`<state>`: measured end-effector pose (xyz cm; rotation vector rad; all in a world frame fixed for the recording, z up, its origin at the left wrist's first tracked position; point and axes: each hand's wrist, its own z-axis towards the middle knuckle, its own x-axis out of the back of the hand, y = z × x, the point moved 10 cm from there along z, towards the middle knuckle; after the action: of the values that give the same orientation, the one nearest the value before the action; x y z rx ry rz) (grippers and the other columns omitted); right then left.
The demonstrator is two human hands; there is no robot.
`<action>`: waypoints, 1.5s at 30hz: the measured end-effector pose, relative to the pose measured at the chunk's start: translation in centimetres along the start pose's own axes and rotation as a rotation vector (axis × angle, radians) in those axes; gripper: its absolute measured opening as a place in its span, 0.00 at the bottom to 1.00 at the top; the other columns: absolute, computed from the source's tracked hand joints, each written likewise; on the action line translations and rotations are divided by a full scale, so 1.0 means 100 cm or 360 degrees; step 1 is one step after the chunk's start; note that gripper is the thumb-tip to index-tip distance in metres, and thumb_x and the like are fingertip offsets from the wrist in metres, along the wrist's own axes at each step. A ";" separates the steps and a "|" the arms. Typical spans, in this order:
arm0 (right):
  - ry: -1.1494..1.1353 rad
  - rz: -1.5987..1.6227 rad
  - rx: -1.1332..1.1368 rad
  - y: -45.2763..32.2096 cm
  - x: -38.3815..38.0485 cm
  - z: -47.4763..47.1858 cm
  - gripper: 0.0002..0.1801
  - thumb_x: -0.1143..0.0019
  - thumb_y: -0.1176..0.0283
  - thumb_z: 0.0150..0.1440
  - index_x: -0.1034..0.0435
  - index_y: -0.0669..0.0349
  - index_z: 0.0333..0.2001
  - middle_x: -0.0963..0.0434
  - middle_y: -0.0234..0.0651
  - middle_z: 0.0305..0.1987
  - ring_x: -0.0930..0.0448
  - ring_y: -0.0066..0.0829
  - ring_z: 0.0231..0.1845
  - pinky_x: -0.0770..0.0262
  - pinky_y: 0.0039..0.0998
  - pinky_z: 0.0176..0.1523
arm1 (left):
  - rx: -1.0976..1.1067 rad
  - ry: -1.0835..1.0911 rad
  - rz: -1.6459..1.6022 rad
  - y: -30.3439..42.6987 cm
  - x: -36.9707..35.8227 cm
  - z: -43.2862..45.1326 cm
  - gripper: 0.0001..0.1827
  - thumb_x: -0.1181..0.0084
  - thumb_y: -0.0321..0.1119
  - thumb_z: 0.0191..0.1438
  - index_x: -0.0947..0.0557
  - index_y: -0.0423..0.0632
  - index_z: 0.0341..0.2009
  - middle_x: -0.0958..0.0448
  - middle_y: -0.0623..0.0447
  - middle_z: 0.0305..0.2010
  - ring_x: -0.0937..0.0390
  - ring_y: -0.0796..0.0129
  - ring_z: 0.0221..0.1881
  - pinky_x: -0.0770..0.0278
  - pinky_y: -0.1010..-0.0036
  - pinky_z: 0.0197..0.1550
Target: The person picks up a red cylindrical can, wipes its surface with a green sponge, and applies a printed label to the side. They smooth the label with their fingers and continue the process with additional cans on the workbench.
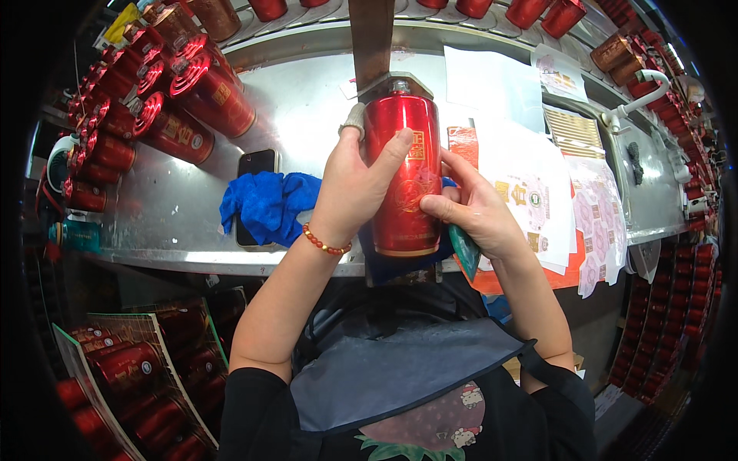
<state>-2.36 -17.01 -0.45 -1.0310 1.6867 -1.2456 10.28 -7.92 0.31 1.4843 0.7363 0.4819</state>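
A glossy red bottle (398, 115) with gold print and a bare glass neck lies before me at the metal bench's front edge, on a dark blue support. My left hand (360, 178), with a knit finger cover on one finger and a beaded bracelet at the wrist, grips its left side, the thumb across the front. With thumb and fingers my right hand (475, 201) touches the lower right side. A green pointed tool (464, 250), perhaps a scraper, hangs under that hand; how it is held is hidden. Pinkish film, perhaps a decal, shows on the bottle's front.
Left of my hands, a blue cloth (265, 204) partly covers a phone (258, 161). Several red bottles (219, 98) stand at the back left. White sheets (507, 144) and printed decal sheets (597, 213) lie at right. Behind the bottle rises a brown post (372, 40). Bottles ride a conveyor (305, 14) beyond.
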 end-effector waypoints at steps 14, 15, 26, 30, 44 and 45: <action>-0.0005 0.0070 -0.0060 0.001 0.003 0.003 0.39 0.35 0.64 0.61 0.43 0.65 0.70 0.26 0.31 0.49 0.28 0.13 0.37 0.30 0.17 0.40 | -0.0074 -0.0042 0.0142 0.008 -0.003 0.002 0.41 0.29 0.50 0.52 0.34 0.29 0.53 0.23 0.36 0.48 0.18 0.58 0.46 0.16 0.69 0.45; -0.0001 0.0065 -0.0067 0.005 0.005 0.002 0.38 0.35 0.65 0.61 0.43 0.65 0.70 0.26 0.31 0.49 0.28 0.13 0.37 0.30 0.16 0.40 | -0.0076 -0.0041 0.0147 0.006 -0.003 0.001 0.41 0.29 0.51 0.52 0.34 0.30 0.53 0.23 0.36 0.48 0.18 0.58 0.47 0.16 0.69 0.45; -0.0024 -0.0271 0.0049 0.002 0.005 -0.014 0.52 0.23 0.56 0.48 0.42 0.65 0.70 0.26 0.35 0.55 0.29 0.12 0.31 0.30 0.19 0.38 | -0.0133 -0.0256 0.0141 -0.008 -0.006 -0.047 0.45 0.28 0.46 0.53 0.38 0.33 0.62 0.27 0.38 0.57 0.23 0.58 0.57 0.22 0.67 0.57; -0.0027 -0.0268 0.0092 0.000 0.002 -0.016 0.51 0.23 0.59 0.49 0.43 0.65 0.71 0.27 0.37 0.57 0.30 0.12 0.32 0.29 0.19 0.39 | -0.0098 -0.0299 0.0062 -0.007 -0.009 -0.048 0.45 0.28 0.43 0.53 0.41 0.35 0.65 0.27 0.40 0.58 0.24 0.60 0.58 0.22 0.68 0.57; 0.0059 -0.0278 -0.0074 0.013 0.016 -0.007 0.45 0.27 0.52 0.52 0.37 0.61 0.67 0.25 0.34 0.60 0.28 0.24 0.57 0.28 0.23 0.50 | 0.0071 -0.0210 -0.0165 -0.018 -0.001 -0.052 0.37 0.41 0.50 0.64 0.37 0.36 0.66 0.29 0.45 0.63 0.31 0.67 0.63 0.31 0.68 0.65; 0.0050 -0.0272 -0.0067 0.012 0.015 -0.008 0.45 0.27 0.52 0.52 0.37 0.61 0.67 0.25 0.35 0.60 0.28 0.25 0.57 0.28 0.24 0.50 | 0.0055 -0.0215 -0.0180 -0.017 -0.002 -0.052 0.37 0.41 0.50 0.64 0.37 0.36 0.65 0.29 0.45 0.63 0.31 0.67 0.63 0.32 0.68 0.65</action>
<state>-3.79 -17.91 -1.65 -1.2074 1.6835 -1.3457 6.31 -4.43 -0.98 1.4832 0.7200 0.2817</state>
